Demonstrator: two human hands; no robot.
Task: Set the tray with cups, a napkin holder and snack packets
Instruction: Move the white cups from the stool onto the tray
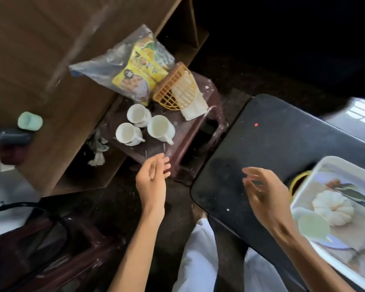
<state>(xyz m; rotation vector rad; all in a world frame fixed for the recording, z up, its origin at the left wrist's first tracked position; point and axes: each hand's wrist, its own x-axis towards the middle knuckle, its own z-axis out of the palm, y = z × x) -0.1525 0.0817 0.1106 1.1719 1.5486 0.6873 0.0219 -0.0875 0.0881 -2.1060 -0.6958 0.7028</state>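
Hands hover empty above the floor and table edge. Left hand (153, 175) is palm up with fingers loosely curled and spread, gripping nothing, just beside the near corner of the brown plastic stool (190, 131). Right hand (263, 192) is over the black table (261, 133), fingers spread and slightly bent, gripping nothing; motion blur obscures the fingertips.

Stool contents:
- Three white cups (138, 114) (126, 133) (161, 128), upright, clustered on the near half. The two left cups sit on what look like saucers; the right cup has its handle toward the near edge.
- Orange lattice napkin holder (174, 91), tilted, with white napkins (193, 106) protruding toward the right edge.
- Yellow snack packets in a clear plastic bag (133, 68), at the far side, leaning against the brown wooden cabinet (40, 60) and touching the napkin holder.

White tray (308, 186) lies at the right end of the table, well apart from the stool. Its base carries a printed picture; no cups, holder or packets are on it.
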